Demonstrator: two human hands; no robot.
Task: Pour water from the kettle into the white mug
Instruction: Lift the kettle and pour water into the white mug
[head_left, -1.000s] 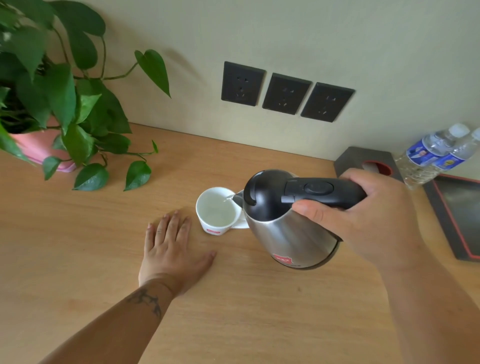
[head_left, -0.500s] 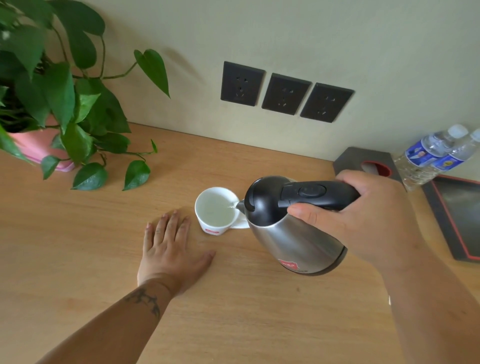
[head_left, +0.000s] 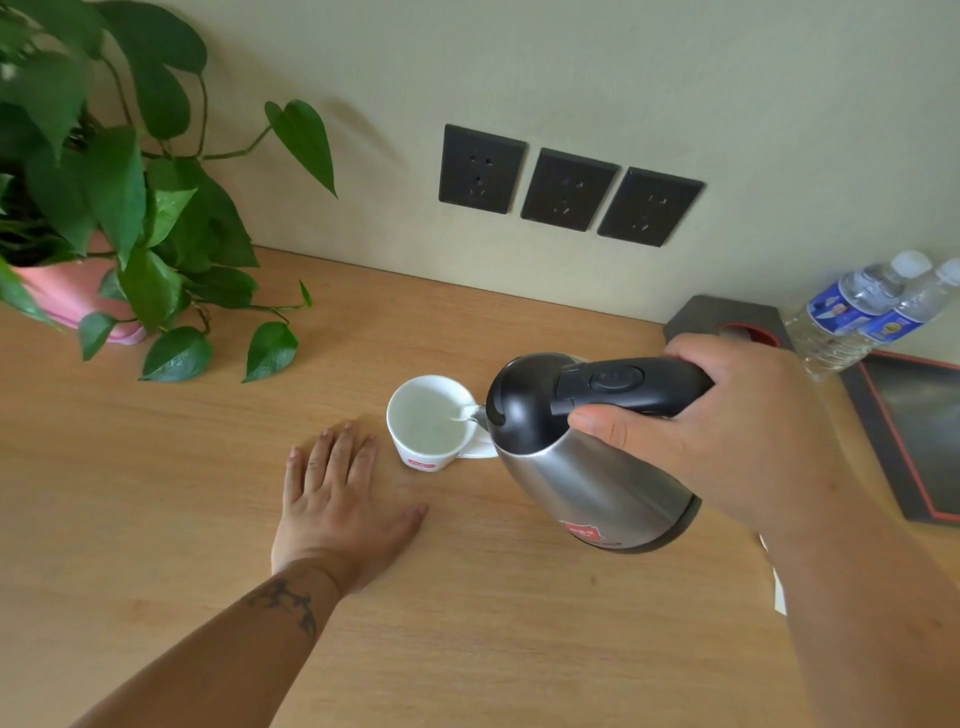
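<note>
Wooden table (head_left: 156, 519) is set against a wall. The kettle (head_left: 587, 467) is tilted, its handle clamped by the right hand (head_left: 727, 431), spout over the white mug (head_left: 428, 423). The left hand (head_left: 337, 504) is laid flat, fingers (head_left: 332, 452) slightly apart, just beside the mug.

No legible text on any label.

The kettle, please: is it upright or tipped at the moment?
Tipped. The kettle leans spout-down toward the white mug, held by the right hand.

A brushed-metal kettle (head_left: 597, 483) with matt black plastic lid, a glossy white mug (head_left: 428, 423), a smooth wood-grain table (head_left: 156, 493).
</note>
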